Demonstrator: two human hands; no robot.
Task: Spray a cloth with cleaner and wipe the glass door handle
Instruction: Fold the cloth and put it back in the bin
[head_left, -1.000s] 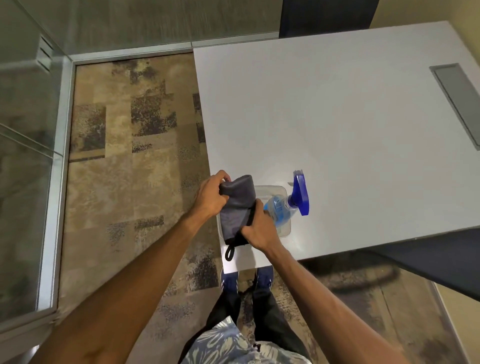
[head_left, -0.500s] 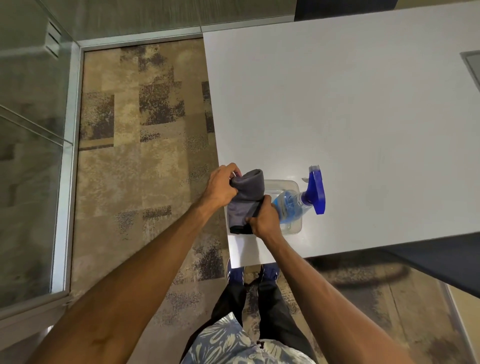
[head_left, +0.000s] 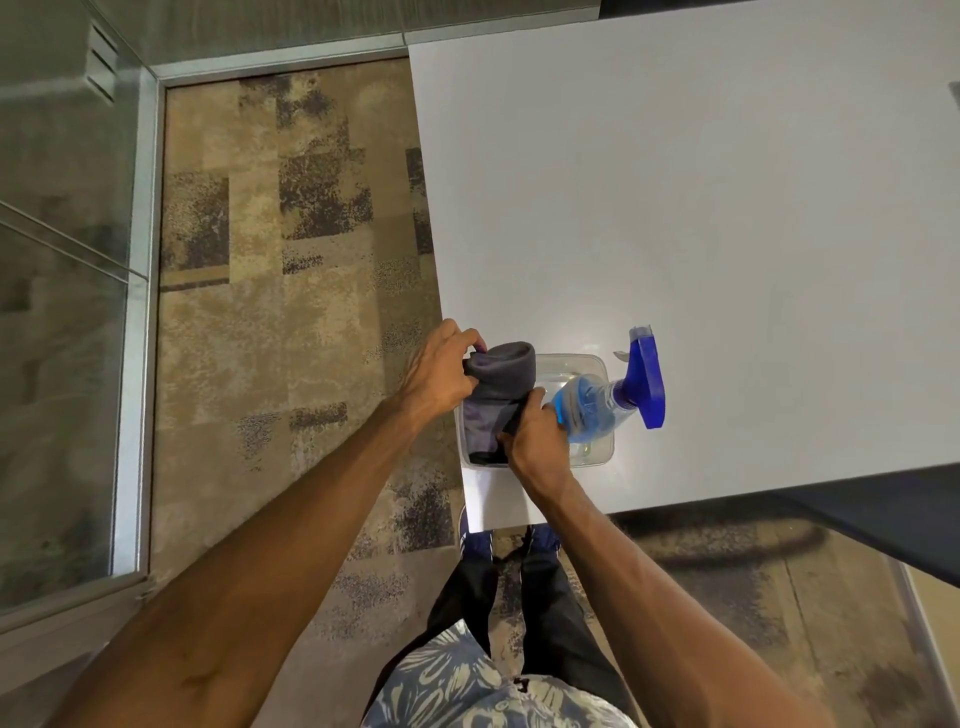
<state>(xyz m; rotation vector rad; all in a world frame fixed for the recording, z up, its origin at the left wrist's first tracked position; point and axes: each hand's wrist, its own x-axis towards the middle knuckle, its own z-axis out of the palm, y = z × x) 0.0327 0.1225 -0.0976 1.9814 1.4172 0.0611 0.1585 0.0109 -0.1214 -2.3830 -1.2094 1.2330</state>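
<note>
A folded dark grey cloth (head_left: 497, 395) sits partly inside a clear plastic container (head_left: 584, 364) at the near left corner of the white table (head_left: 701, 182). My left hand (head_left: 439, 371) grips the cloth's upper left end. My right hand (head_left: 532, 439) holds the cloth's lower right side. A spray bottle (head_left: 602, 402) with blue liquid and a blue trigger head lies in the same container, its head pointing right over the rim. The door handle is not in view.
Glass walls with metal frames (head_left: 132, 312) run along the left side. Patterned carpet (head_left: 291, 260) covers the floor between the glass and the table. My feet stand under the table's near edge.
Both hands have pushed the cloth down from above the container's edge into the container. The spray bottle has not moved.
</note>
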